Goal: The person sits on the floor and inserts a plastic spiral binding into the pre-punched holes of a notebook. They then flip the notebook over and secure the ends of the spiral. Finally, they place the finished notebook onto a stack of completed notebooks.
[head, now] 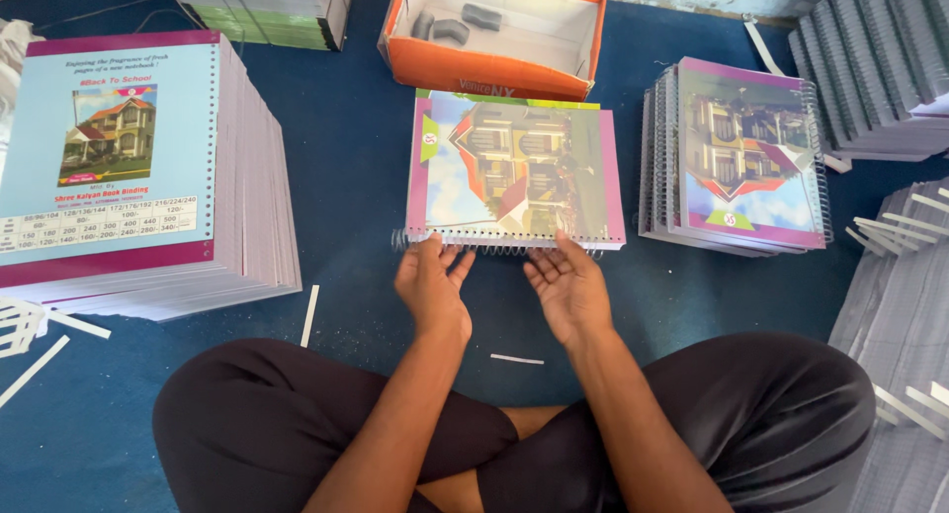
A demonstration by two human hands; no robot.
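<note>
A notebook (pixel 514 167) with a glossy house-picture cover lies on the blue floor in front of me, its wire spiral (pixel 474 242) along the near edge. My left hand (pixel 431 284) has its fingertips on the spiral near the left end. My right hand (pixel 565 286) touches the spiral toward the right, fingers spread, palm partly up. Neither hand grips anything. My crossed legs in dark trousers (pixel 297 424) fill the bottom of the view.
A tall stack of unbound covers and pages (pixel 129 167) stands at the left. A stack of spiral-bound notebooks (pixel 736 157) sits at the right. An orange cardboard box (pixel 494 34) lies behind. More grey page stacks (pixel 880 68) line the right edge. White paper strips (pixel 310 315) litter the floor.
</note>
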